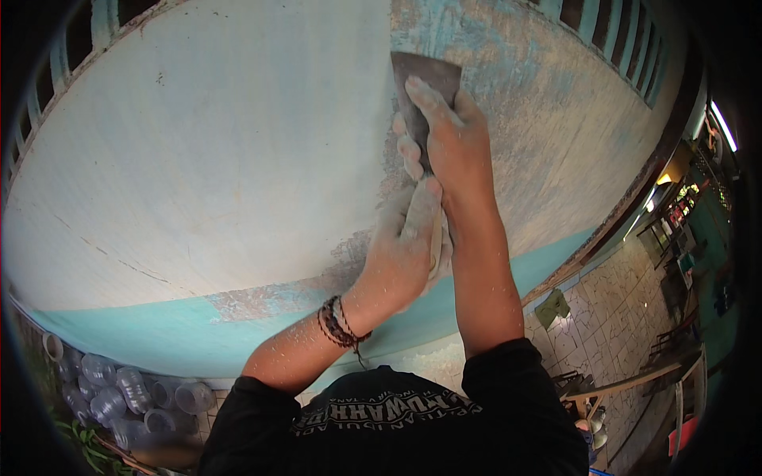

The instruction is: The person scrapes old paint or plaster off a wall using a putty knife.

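A dark, wide-bladed scraper lies with its broad edge against the wall, on a patchy worn area where pale paint has come off. My right hand grips the blade, its thumb flat on the face and its fingers curled behind the near side. Lower down, my left hand is closed round the scraper's handle, which its fingers mostly cover. Pale dust coats the fingers of both hands, and small flakes dot my forearms.
Several clear plastic bottles are heaped at the lower left. A turquoise band runs along the wall's foot. Slatted openings cut the wall's top corners. To the right, a tiled floor stretches past a green cloth-like item and wooden furniture.
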`<action>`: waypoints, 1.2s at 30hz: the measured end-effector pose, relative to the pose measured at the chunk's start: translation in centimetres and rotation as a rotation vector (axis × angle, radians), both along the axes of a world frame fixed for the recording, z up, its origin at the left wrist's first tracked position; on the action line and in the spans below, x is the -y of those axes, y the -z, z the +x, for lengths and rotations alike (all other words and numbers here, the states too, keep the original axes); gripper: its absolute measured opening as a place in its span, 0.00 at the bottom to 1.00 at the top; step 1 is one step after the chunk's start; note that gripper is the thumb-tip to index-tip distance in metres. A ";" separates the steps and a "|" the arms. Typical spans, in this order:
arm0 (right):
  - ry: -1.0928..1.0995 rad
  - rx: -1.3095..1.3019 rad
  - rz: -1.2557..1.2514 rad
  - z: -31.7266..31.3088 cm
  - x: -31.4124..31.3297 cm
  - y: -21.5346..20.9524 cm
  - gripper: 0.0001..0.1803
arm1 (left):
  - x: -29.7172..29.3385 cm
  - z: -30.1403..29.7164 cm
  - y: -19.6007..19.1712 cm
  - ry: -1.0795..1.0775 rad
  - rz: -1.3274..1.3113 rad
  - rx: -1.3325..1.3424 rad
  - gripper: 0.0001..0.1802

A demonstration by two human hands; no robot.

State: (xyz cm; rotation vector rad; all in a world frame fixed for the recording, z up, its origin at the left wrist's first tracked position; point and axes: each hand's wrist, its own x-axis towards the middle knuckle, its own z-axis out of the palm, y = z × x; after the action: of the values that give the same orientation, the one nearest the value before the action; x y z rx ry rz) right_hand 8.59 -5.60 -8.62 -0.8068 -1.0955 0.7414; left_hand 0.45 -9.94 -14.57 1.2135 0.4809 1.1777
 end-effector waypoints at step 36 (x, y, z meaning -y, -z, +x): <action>-0.049 0.044 0.095 0.9 -0.8 -6.5 0.13 | -1.0 1.5 -5.3 -0.046 0.098 0.010 0.23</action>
State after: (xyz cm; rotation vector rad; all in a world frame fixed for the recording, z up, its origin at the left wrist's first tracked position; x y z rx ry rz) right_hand 9.50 -4.80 -2.09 -0.7208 -1.1843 0.7105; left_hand 1.94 -8.91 -9.24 1.2861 0.4500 1.2576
